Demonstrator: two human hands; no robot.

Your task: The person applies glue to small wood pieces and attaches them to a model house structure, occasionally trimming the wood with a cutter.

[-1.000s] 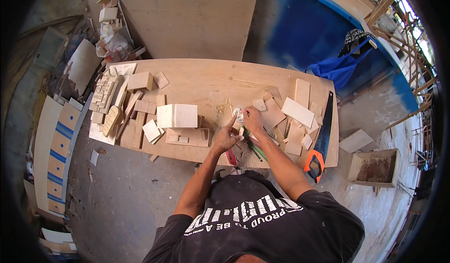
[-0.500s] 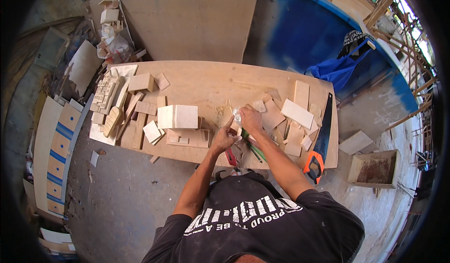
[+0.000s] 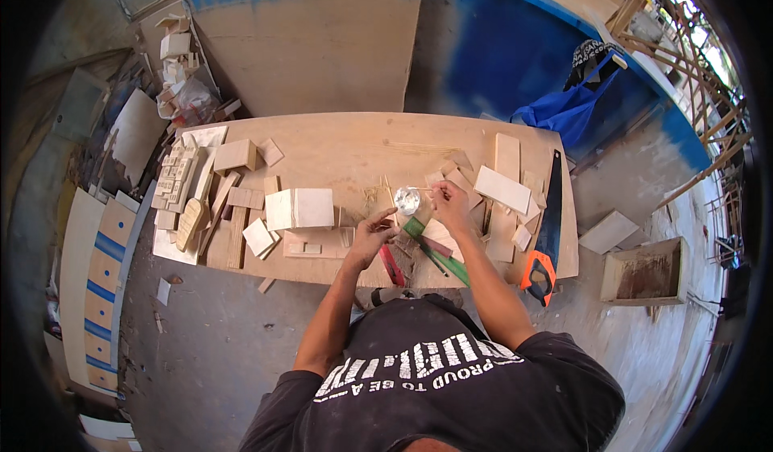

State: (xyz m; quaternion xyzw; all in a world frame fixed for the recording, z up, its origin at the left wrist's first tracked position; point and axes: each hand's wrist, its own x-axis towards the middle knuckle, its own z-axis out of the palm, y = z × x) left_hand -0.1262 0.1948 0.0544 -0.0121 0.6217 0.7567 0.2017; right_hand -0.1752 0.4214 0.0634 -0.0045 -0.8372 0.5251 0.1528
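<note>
A small round dish point(image 3: 408, 201), shiny and silvery or clear, sits on the wooden tabletop between my hands. My right hand point(image 3: 452, 208) pinches a thin wooden stick point(image 3: 422, 188), whose far end reaches over the dish's rim. To the left of the dish is my left hand point(image 3: 370, 236), its fingers apart and nothing visible in them. Whether its fingertips touch the dish is hard to tell. Near my wrists lie a green strip-like tool point(image 3: 452, 268), a dark pencil-like rod point(image 3: 435, 260) and a red-handled tool point(image 3: 392, 265).
Wood pieces point(image 3: 503, 184) lie in a pile on the right, beside a handsaw with an orange handle point(image 3: 538, 278). Toward the left stand a pale wooden box point(image 3: 300, 209), loose blocks and a carved wooden model point(image 3: 179, 170). Thin sticks point(image 3: 423, 147) lie at the back.
My hands have moved apart, leaving the shiny dish in view between them. The right now holds a stick over it, and the left has drawn back to the left.
</note>
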